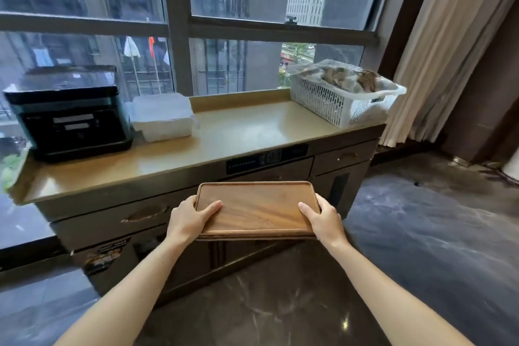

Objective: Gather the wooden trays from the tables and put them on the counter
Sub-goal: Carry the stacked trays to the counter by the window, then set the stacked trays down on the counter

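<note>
- Together, left hand (188,216) and right hand (323,216) gripped the trays (257,209), fingers (209,209) clamped on each end.
- Trays hung before the desk (224,132), not touching it.

Stood before the counter (224,137), with the stacked wooden trays (257,209) held in front of its drawers, short of its top. Left hand (188,218) gripped the stack at nine o'clock, right hand (323,216) at three. On the counter: a boxy appliance (70,118) at nine o'clock, a lidded container (163,116) just beside it, a slotted basket (339,98) at two o'clock. Behind all, the window (224,22); a curtain (449,50) at three o'clock.
</note>
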`<control>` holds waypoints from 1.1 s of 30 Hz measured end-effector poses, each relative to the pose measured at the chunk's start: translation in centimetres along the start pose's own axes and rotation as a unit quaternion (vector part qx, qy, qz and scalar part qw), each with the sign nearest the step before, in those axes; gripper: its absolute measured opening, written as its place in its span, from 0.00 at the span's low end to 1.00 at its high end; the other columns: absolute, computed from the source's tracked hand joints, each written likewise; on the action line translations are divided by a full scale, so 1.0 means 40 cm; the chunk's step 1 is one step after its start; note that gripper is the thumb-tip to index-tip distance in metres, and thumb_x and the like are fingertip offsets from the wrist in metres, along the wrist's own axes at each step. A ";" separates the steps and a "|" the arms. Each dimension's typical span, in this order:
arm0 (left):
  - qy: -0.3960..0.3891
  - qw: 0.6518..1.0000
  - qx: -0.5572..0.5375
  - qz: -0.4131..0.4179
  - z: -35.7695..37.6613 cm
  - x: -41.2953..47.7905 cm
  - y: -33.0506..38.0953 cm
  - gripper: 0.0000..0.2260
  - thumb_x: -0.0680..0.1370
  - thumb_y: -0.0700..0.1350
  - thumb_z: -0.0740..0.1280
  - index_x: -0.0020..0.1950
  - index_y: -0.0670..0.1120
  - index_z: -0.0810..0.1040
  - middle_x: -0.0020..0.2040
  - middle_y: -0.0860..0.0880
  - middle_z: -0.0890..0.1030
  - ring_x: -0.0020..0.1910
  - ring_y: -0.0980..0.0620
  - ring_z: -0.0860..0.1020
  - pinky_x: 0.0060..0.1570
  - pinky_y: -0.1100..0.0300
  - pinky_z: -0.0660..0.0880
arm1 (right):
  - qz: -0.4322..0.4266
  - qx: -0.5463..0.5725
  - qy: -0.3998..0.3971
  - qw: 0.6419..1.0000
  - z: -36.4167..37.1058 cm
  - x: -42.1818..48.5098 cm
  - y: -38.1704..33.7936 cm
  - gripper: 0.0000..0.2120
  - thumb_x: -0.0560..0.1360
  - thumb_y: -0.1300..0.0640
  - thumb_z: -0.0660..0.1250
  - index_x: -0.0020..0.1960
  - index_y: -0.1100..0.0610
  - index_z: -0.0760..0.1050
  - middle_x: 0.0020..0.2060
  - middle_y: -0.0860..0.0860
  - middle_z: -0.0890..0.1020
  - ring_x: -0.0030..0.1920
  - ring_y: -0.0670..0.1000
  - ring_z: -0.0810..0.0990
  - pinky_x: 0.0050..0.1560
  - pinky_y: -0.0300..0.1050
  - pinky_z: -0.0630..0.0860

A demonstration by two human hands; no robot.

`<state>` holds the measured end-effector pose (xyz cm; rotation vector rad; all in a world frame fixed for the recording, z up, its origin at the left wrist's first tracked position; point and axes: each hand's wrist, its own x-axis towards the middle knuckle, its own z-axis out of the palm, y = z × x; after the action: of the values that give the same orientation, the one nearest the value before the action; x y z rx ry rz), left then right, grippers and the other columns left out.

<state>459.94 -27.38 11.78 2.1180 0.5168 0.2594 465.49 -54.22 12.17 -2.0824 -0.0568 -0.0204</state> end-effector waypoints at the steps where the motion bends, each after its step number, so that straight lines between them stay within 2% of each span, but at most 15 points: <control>1: 0.010 1.000 -0.001 -0.002 0.017 0.052 0.022 0.25 0.70 0.61 0.67 0.59 0.44 0.77 0.54 0.44 0.82 0.53 0.45 0.78 0.51 0.55 0.71 | -0.010 -0.001 -0.004 1.000 -0.005 0.071 -0.010 0.24 0.75 0.50 0.65 0.68 0.56 0.68 0.60 0.53 0.79 0.61 0.54 0.76 0.58 0.43 0.72; 4: 0.034 0.999 -0.001 -0.008 0.047 0.195 0.075 0.25 0.70 0.60 0.68 0.58 0.43 0.77 0.54 0.44 0.82 0.53 0.44 0.78 0.48 0.56 0.71 | -0.020 0.002 -0.022 1.000 0.003 0.258 -0.040 0.24 0.75 0.50 0.65 0.69 0.57 0.68 0.60 0.53 0.79 0.61 0.55 0.76 0.55 0.42 0.70; 8: 0.043 0.999 0.001 -0.032 0.082 0.396 0.118 0.28 0.70 0.62 0.67 0.61 0.43 0.76 0.55 0.42 0.82 0.54 0.43 0.78 0.54 0.52 0.74 | -0.016 0.004 -0.055 0.998 0.044 0.492 -0.056 0.28 0.75 0.48 0.65 0.71 0.57 0.64 0.64 0.55 0.77 0.64 0.56 0.74 0.63 0.48 0.70; 11: 0.052 0.998 0.012 -0.033 0.122 0.557 0.132 0.26 0.70 0.62 0.67 0.57 0.44 0.78 0.53 0.43 0.83 0.51 0.43 0.78 0.49 0.54 0.73 | -0.017 0.000 -0.054 0.998 0.085 0.664 -0.051 0.28 0.74 0.47 0.65 0.71 0.57 0.66 0.65 0.55 0.76 0.65 0.56 0.73 0.65 0.50 0.69; 15: 0.067 0.997 0.017 -0.034 0.184 0.799 0.146 0.22 0.70 0.61 0.67 0.54 0.46 0.79 0.51 0.45 0.83 0.45 0.46 0.77 0.43 0.57 0.70 | -0.023 -0.003 -0.058 0.998 0.152 0.912 -0.049 0.25 0.74 0.48 0.66 0.67 0.59 0.70 0.61 0.54 0.78 0.61 0.55 0.76 0.59 0.46 0.71; 18: 0.065 0.996 0.011 -0.053 0.222 0.999 0.158 0.24 0.69 0.61 0.68 0.54 0.42 0.78 0.51 0.42 0.83 0.49 0.42 0.79 0.49 0.54 0.75 | -0.023 -0.016 -0.070 0.997 0.205 1.114 -0.062 0.23 0.75 0.49 0.65 0.66 0.59 0.71 0.59 0.55 0.79 0.60 0.56 0.76 0.57 0.45 0.71; 20: 0.065 0.996 0.009 -0.068 0.238 1.118 0.169 0.24 0.69 0.62 0.68 0.51 0.42 0.79 0.48 0.43 0.83 0.49 0.42 0.79 0.51 0.51 0.76 | -0.024 -0.020 -0.067 0.997 0.235 1.234 -0.081 0.19 0.74 0.51 0.66 0.62 0.58 0.74 0.53 0.53 0.81 0.58 0.56 0.77 0.53 0.44 0.71; 22: 0.073 0.994 0.027 -0.074 0.251 1.223 0.183 0.22 0.69 0.63 0.67 0.47 0.44 0.79 0.45 0.44 0.83 0.46 0.42 0.79 0.45 0.54 0.75 | -0.028 -0.014 -0.061 0.998 0.261 1.338 -0.099 0.13 0.74 0.53 0.66 0.57 0.56 0.77 0.45 0.49 0.81 0.51 0.54 0.79 0.45 0.42 0.69; 23: 0.078 0.993 0.038 -0.075 0.258 1.270 0.190 0.22 0.69 0.63 0.66 0.45 0.44 0.79 0.45 0.43 0.83 0.46 0.42 0.79 0.42 0.55 0.73 | -0.028 -0.012 -0.060 0.998 0.274 1.385 -0.107 0.12 0.74 0.53 0.66 0.56 0.55 0.77 0.44 0.48 0.80 0.48 0.52 0.78 0.43 0.41 0.68; 25: 0.087 0.992 0.056 -0.078 0.272 1.355 0.199 0.21 0.71 0.63 0.64 0.43 0.43 0.77 0.45 0.41 0.83 0.47 0.40 0.78 0.41 0.55 0.70 | -0.025 -0.013 -0.065 0.997 0.296 1.468 -0.117 0.12 0.74 0.52 0.66 0.56 0.54 0.77 0.44 0.49 0.81 0.46 0.51 0.77 0.44 0.42 0.68; 28: 0.100 0.988 0.076 -0.087 0.295 1.460 0.198 0.22 0.74 0.60 0.60 0.45 0.41 0.78 0.48 0.39 0.82 0.50 0.38 0.78 0.42 0.54 0.67 | -0.014 -0.026 -0.079 0.996 0.330 1.585 -0.119 0.14 0.74 0.51 0.66 0.56 0.56 0.77 0.44 0.49 0.80 0.45 0.51 0.77 0.45 0.43 0.68; 33: 0.111 0.982 0.089 -0.122 0.327 1.575 0.174 0.20 0.77 0.58 0.58 0.46 0.42 0.77 0.50 0.40 0.82 0.51 0.38 0.77 0.43 0.54 0.68 | -0.005 -0.037 -0.117 0.992 0.402 1.741 -0.120 0.13 0.74 0.50 0.65 0.54 0.57 0.78 0.43 0.50 0.80 0.44 0.52 0.77 0.44 0.43 0.68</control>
<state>522.71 -11.79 9.51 2.1820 0.9545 0.3213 534.67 -35.62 11.12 -2.1509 -0.2116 0.2186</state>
